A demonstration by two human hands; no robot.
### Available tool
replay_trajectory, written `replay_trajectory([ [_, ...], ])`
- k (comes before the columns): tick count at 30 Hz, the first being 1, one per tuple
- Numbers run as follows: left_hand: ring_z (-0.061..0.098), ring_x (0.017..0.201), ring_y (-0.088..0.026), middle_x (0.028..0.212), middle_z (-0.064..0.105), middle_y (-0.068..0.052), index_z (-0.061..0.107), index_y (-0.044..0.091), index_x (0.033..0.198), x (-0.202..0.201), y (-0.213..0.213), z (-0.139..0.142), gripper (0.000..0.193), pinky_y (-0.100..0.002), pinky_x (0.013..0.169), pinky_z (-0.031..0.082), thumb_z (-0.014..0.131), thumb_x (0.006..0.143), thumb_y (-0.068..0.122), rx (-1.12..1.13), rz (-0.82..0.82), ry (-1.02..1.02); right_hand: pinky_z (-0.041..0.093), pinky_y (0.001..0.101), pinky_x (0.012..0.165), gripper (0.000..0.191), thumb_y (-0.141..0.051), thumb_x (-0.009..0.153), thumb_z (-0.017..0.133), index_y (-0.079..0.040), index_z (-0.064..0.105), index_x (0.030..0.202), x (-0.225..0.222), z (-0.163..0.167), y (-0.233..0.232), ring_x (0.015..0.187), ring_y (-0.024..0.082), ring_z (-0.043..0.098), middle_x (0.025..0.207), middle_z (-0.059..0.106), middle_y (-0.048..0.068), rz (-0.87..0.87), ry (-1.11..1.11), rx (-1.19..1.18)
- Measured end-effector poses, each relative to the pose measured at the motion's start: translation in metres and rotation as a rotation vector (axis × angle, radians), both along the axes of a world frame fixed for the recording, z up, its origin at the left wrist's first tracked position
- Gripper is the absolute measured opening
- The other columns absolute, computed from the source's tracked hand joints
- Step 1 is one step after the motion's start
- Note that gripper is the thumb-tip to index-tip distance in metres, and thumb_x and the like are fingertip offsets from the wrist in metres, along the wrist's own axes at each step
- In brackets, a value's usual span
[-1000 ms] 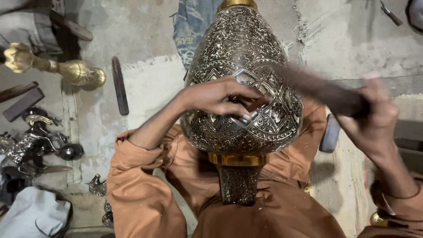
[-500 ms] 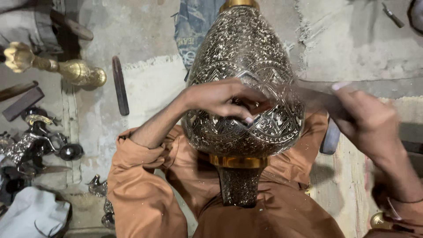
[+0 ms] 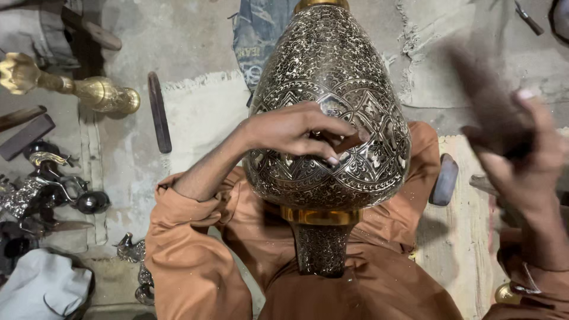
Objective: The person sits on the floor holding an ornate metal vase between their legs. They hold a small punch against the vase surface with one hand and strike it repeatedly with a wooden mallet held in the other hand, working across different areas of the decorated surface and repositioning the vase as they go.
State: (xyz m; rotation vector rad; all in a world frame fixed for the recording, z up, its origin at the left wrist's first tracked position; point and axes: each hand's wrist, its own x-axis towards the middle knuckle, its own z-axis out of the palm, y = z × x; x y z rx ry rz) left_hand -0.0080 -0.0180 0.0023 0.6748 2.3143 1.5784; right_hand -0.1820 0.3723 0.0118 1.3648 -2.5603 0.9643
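A brass stand (image 3: 89, 89) lies on its side on the concrete floor (image 3: 195, 35) near the left edge, with a dark flat bar (image 3: 159, 111) just beside it. Small dark metal figures (image 3: 47, 189) cluster lower left, above a white cloth (image 3: 41, 287). Folded blue denim (image 3: 258, 29) lies at the top edge.

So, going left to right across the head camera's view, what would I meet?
Brass candlestick-like piece → dark flat bar on the floor → left hand pressing a small tool on the engraved metal vase → dark block beside the knee → right hand, blurred, gripping a dark striking tool.
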Motion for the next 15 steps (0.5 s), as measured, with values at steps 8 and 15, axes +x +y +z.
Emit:
replay_trajectory([
  [8, 0.08, 0.086, -0.017, 0.101, 0.08, -0.005, 0.06, 0.011, 0.141, 0.002, 0.001, 0.0, 0.05, -0.036, 0.079, 0.065, 0.074, 0.095, 0.024, 0.058, 0.046, 0.078, 0.054, 0.028, 0.083, 0.026, -0.008, 0.111, 0.076, 0.001, 0.058, 0.128, -0.004, 0.012, 0.001, 0.084, 0.014, 0.065, 0.104, 0.067, 0.005, -0.289, -0.472, -0.139],
  [15, 0.08, 0.086, -0.016, 0.1, 0.08, -0.005, 0.059, 0.011, 0.145, 0.004, -0.002, -0.006, 0.051, -0.036, 0.076, 0.064, 0.068, 0.098, 0.03, 0.119, 0.02, 0.037, 0.056, 0.0385, 0.084, 0.063, -0.016, 0.092, 0.079, 0.003, 0.044, 0.14, 0.02, 0.042, -0.049, 0.083, 0.023, 0.064, 0.093, 0.063, 0.008, 0.057, -0.001, -0.07],
])
